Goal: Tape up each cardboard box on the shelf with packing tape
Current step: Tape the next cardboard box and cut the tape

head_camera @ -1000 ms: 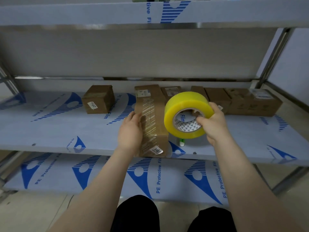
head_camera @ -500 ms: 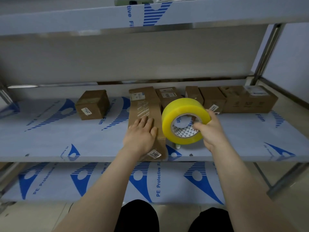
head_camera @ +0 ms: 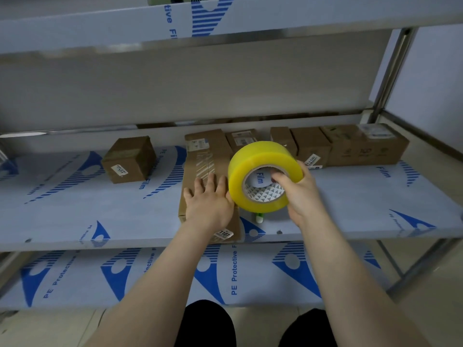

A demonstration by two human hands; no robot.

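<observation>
A long cardboard box (head_camera: 203,156) lies lengthwise on the middle shelf (head_camera: 75,209), clear tape shining along its top. My left hand (head_camera: 209,200) lies flat on the box's near half, fingers straight. My right hand (head_camera: 299,194) grips a big yellow roll of packing tape (head_camera: 260,159) just right of the box, thumb through the core, lifted above the shelf.
A small box (head_camera: 129,159) stands to the left. Several more boxes (head_camera: 350,146) line the back right of the shelf. A small white and green object (head_camera: 259,217) lies under the roll. An upper shelf (head_camera: 225,18) overhangs; a lower shelf (head_camera: 150,276) is below.
My left hand has gone from the box's left side onto its top and slid forward. The tape roll has stayed beside the box in my right hand.
</observation>
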